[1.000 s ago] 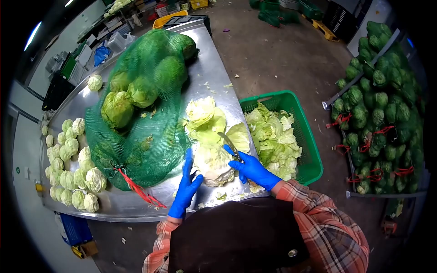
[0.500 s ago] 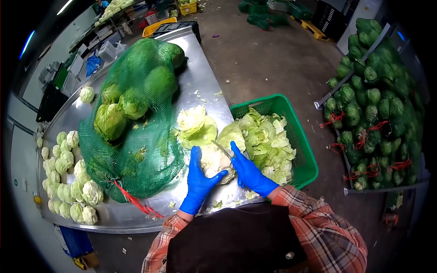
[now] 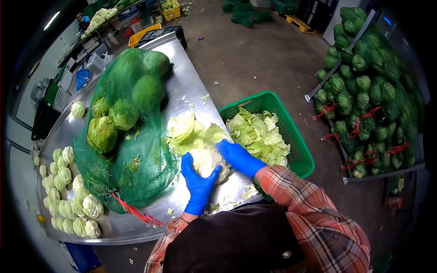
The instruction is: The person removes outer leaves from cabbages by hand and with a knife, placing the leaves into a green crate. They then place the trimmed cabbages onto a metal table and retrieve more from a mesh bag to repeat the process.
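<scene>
A pale, trimmed cabbage head rests on the metal table, its whitish underside up. My left hand, in a blue glove, wraps its near left side with thumb and fingers spread around it. My right hand, also gloved in blue, lies against its upper right side with fingers curled inward; what those fingers hold is hidden. Just beyond are loose outer leaves, and one broad green leaf touches the right fingertips.
A green mesh sack of cabbages covers the table's middle. Several trimmed heads stand at the left. Right of the table is a green crate holding leaves. A rack of sacked cabbages stands farther right.
My right hand has turned and moved further over the cabbage. A thin grey blade-like strip near its thumb no longer shows. The whole view has shifted slightly.
</scene>
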Available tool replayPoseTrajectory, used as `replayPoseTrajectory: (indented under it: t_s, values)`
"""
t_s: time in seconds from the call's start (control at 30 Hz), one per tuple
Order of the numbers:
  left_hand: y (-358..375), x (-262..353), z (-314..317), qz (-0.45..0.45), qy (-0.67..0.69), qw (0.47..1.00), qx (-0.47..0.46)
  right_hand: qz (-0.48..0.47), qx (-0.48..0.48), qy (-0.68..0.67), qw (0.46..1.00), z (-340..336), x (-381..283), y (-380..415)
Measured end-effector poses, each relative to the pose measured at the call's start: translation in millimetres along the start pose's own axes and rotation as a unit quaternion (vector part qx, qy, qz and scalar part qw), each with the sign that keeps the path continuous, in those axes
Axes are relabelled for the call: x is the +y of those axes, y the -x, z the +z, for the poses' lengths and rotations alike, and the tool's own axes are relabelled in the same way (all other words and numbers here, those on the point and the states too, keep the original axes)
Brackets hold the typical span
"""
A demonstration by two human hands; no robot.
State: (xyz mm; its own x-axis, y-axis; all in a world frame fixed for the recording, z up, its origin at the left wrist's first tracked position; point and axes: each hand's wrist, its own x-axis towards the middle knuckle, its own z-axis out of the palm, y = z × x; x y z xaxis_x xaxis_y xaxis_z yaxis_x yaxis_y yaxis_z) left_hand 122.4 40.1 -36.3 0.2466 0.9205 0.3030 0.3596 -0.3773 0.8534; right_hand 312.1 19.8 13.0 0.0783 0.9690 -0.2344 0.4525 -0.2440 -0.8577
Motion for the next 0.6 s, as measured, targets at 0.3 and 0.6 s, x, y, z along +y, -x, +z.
replayPoseTrajectory:
  t_s: [0.3, 0.6]
  values:
    - [27.9, -12.2, -81.7, -0.215, 0.354, 0.897, -0.155, 0.172, 0.037, -0.331, 0.927, 4.1, 56.5, -7.0]
    - [21.7, 17.7, -67.6, -0.230, 0.176, 0.954, -0.076, -0.178, 0.119, 0.171, 0.962, 12.2, -5.2, 30.0]
